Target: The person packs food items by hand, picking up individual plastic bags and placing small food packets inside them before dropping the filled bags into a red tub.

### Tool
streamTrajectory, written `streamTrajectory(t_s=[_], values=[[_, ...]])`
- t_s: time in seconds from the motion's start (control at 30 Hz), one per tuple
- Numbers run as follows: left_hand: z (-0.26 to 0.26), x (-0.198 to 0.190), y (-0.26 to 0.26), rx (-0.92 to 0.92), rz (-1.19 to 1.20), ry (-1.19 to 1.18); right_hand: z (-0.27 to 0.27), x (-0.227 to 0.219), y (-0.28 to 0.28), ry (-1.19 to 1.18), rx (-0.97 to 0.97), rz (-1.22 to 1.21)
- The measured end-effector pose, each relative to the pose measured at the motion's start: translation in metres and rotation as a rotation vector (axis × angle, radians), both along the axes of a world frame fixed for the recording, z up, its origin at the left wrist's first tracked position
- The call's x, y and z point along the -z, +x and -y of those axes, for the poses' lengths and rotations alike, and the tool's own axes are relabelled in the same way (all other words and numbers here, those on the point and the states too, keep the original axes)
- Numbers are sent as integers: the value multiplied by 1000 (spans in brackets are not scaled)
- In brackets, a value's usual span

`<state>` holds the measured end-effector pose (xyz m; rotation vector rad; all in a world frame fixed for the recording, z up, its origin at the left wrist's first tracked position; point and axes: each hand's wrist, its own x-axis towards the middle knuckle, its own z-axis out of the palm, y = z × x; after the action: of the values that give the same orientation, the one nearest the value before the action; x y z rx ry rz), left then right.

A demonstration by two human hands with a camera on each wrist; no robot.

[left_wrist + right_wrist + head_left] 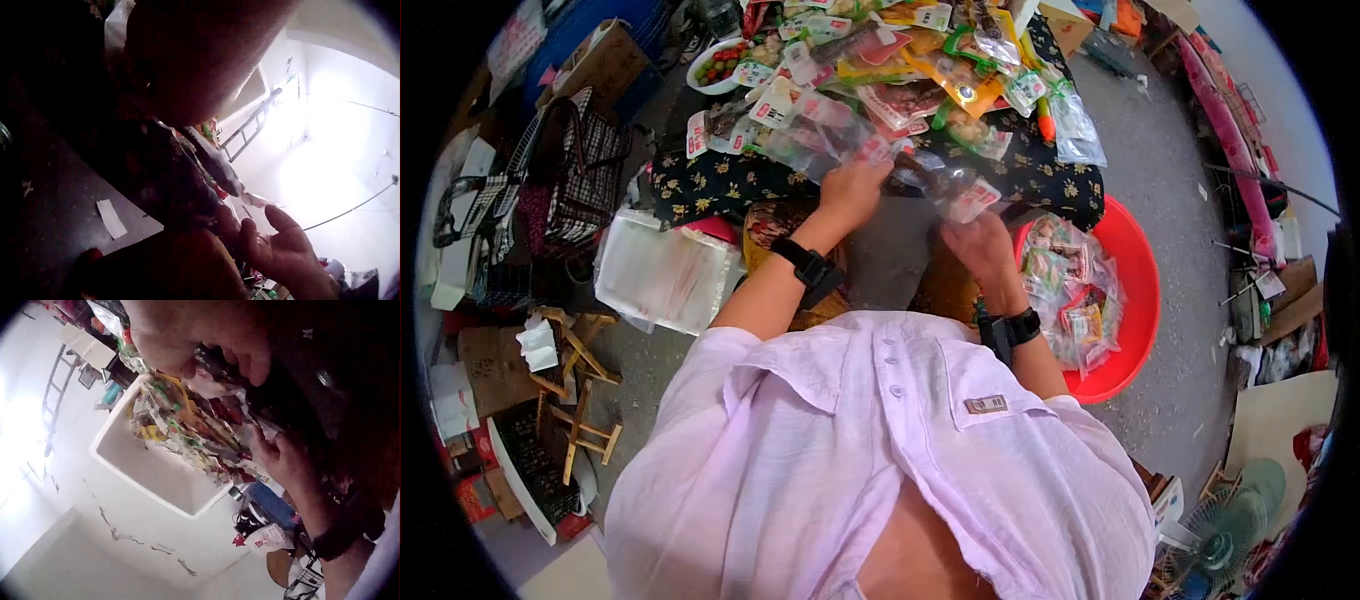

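My left hand (855, 192) grips a clear plastic packet (925, 178) at the front edge of the table; something dark shows inside it. At the packet's other end is a red-and-white label (973, 201). My right hand (983, 250) is just below that label, its fingertips close to it. The left wrist view shows the right hand (284, 250) with thumb apart from its loosely bent fingers. In the right wrist view, the left hand (290, 465) has its fingertips at the plastic, while the right hand (200, 337) overhangs with fingers bent down.
Many food packets (880, 70) lie heaped on a dark floral cloth (730, 185). Beside my right arm stands a red tub (1138, 300) with more packets inside. A stack of clear bags (662, 270) lies at the left. A bowl of fruit (718, 68) sits behind.
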<state>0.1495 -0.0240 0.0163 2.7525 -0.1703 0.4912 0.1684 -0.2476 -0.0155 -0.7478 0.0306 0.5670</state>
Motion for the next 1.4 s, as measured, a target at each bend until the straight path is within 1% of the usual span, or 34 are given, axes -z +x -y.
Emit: streamTrajectory(t_s=[0.03, 0.13, 0.23, 0.33, 0.37, 0.43, 0.53, 0.63, 0.73, 0.87, 0.97, 1.03, 1.07, 1.13, 1.23, 1.27, 1.37, 1.4], values=[[1, -3, -2, -2, -2, 0, -2, -7, -2, 140, -24, -230], [2, -12, -4, -9, -137, -5, 0, -26, -1, 228, -23, -175], [0, -4, -1, 4, -115, 0, 7, -12, 17, 206, -72, -205], [2, -5, -3, 16, -121, 36, 1, 9, 32, 47, -46, -4], [2, -3, -2, -26, -122, -5, 3, 14, 33, -28, -5, 42], [2, 3, 3, -112, -128, -87, 1, -1, 27, -179, 74, 132], [2, 7, 4, -210, -11, -283, 3, -22, 10, -173, 174, 115], [2, 4, 2, -176, 26, -406, 5, -26, 3, -125, 181, 74], [3, 6, 6, -150, 54, -459, 4, -18, 0, -87, 111, 83], [5, 5, 6, -160, 68, -474, 0, -22, -4, -117, 84, 74], [4, 1, 6, -164, 64, -487, 2, -21, -5, -93, 88, 71], [4, -2, 7, -152, 52, -473, 2, -20, -4, -75, 31, 78], [6, -4, 7, -148, 82, -420, 2, -19, -4, -65, 7, 83], [11, -9, 4, -139, 142, -315, -3, -16, 0, -39, 20, 78], [13, -12, 1, -166, 134, -229, -8, -3, 8, -43, 45, 70], [12, -13, 2, -166, 144, -225, -11, 2, 10, -49, 52, 68], [9, -12, 1, -162, 182, -243, -9, 4, 10, -114, -13, 49], [8, -11, 3, -154, 209, -266, -9, 5, 9, -91, -9, 56]])
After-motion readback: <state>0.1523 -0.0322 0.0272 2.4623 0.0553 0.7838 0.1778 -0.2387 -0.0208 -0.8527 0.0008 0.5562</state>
